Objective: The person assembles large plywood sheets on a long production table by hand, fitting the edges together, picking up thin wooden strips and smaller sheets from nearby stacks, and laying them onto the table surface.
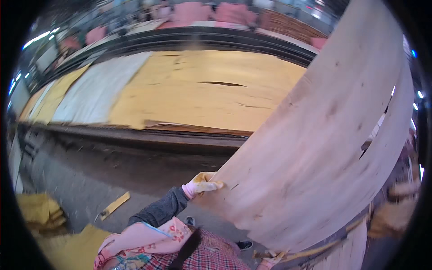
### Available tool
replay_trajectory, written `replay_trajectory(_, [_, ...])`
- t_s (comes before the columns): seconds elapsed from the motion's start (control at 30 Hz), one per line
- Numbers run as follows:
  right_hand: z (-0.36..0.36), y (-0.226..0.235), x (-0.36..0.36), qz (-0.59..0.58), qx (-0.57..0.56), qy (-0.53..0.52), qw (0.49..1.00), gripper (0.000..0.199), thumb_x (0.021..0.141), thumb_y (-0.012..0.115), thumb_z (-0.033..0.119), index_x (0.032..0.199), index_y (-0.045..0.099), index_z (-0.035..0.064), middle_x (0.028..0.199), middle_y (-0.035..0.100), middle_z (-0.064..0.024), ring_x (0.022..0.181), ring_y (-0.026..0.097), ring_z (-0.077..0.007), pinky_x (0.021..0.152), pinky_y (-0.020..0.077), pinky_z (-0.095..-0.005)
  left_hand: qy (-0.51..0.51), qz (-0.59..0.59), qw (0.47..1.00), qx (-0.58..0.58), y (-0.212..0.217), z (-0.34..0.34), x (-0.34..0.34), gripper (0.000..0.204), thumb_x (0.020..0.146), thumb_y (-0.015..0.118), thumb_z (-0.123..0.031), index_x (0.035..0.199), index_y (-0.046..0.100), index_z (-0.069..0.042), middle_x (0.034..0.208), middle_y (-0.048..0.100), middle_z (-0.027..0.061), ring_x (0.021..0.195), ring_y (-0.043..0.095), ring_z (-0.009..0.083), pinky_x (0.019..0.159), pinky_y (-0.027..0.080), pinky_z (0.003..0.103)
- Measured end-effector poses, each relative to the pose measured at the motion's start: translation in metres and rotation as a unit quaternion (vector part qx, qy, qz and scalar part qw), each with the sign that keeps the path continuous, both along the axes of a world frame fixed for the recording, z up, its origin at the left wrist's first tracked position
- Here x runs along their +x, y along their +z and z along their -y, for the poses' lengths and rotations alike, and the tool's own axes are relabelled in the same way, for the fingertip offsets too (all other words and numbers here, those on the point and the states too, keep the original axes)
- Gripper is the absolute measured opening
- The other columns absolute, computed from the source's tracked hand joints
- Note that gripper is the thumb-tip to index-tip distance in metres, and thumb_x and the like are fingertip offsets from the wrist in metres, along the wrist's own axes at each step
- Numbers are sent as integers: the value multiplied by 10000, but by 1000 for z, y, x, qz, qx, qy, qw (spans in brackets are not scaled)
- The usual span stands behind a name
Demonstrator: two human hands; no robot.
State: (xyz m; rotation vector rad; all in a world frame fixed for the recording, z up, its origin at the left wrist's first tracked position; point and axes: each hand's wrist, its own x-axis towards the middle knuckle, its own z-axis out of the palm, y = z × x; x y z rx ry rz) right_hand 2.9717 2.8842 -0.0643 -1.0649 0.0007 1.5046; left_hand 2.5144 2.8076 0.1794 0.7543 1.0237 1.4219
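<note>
Currently listed from left to right, as I see it over the remote head feed:

Stack [42, 211]: yellow sheets, lower left, on the floor side. A stray foot could scatter them.

White sheet [101, 90]: flat on the table [180, 137], yellow material on both sides of it. Low risk, by my reading.

Strip [115, 206]: narrow, yellow, loose on the floor. A trip or slip hazard if stepped on.

Yellow sheet [198, 96]: broad, flat on the table, bearing a long dark slit [222, 83]. Anything dragged across could catch there and lengthen the tear.

Left hand [202, 184]: pale glove, pink cuff, fingers pinching the near left corner of the veneer [310, 144]. With so small a hold on so wide a piece, I would expect the corner to crack or pull out under a sharp tug.

Right hand [272, 260]: beside the veneer's lower edge, partly cut off by the frame; whether it grips, I cannot tell. If it does not, the left corner bears more strain.

Veneer: pale, thin, raised and curved, sweeping to the upper right. Air drag could buckle it.

Split [379, 123]: gap near its right side. Further bending could run it lengthwise.
</note>
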Motion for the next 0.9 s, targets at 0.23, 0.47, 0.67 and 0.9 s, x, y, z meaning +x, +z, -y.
replay_trajectory(0.23, [-22,41,-296,-8,37,190,981,259,759,655,437,912,567,247,810,550,108,451,374,-24,346,345,-139,351,-73,929,-90,-17,183,-201,393,724,683,-237,1067,597,-65,751,609,-43,406,382,-4,317,255,156])
replay_trajectory(0.47, [-5,45,-505,-17,50,248,967,255,761,664,418,842,559,200,706,518,69,438,396,-45,353,368,-171,416,-73,903,-80,-36,253,-381,375,716,694,-255,1027,613,-64,706,591,-38,406,414,23,347,304,186])
replay_trajectory(0.67, [-18,-25,-605,21,-36,346,937,429,748,580,587,891,598,182,628,541,10,392,427,-84,303,328,-191,458,-144,863,-156,-35,274,-503,397,712,704,-219,1050,597,-40,794,627,-14,603,527,46,479,404,194])
replay_trajectory(0.9, [28,105,-729,86,57,324,940,202,800,637,355,728,548,189,633,528,72,417,463,-81,315,344,-208,418,38,894,-158,-78,285,-610,280,696,723,-202,933,619,-97,700,601,-42,498,459,37,429,348,199])
